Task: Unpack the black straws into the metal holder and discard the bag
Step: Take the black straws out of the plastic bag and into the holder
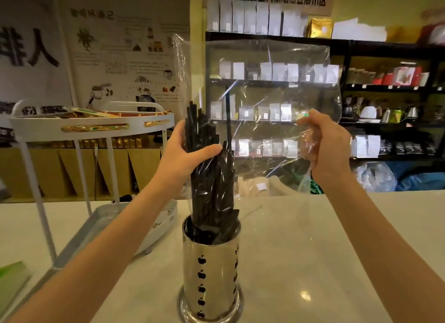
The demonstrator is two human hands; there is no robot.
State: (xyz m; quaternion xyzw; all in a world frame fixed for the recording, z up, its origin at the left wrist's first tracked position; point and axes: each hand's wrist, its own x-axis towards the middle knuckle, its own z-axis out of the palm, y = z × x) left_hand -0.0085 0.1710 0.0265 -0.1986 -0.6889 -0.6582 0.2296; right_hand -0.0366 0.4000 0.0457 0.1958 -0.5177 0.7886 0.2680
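A shiny metal holder [210,272] with apple-shaped cut-outs stands on the counter, centre front. A bundle of black straws [213,178] stands upright with its lower ends inside the holder. My left hand [185,151] grips the bundle through the clear plastic bag [269,81], which is inverted over the straws and billows up and to the right. My right hand [325,142] pinches a bunched fold of the bag at the right. One straw [227,115] sticks up alone inside the bag.
A white two-tier rack [91,127] with gold packets stands at the left on the pale counter [313,250]. A green item [12,274] lies at the left edge. Shelves of white pouches and kettles [385,115] fill the background behind the counter.
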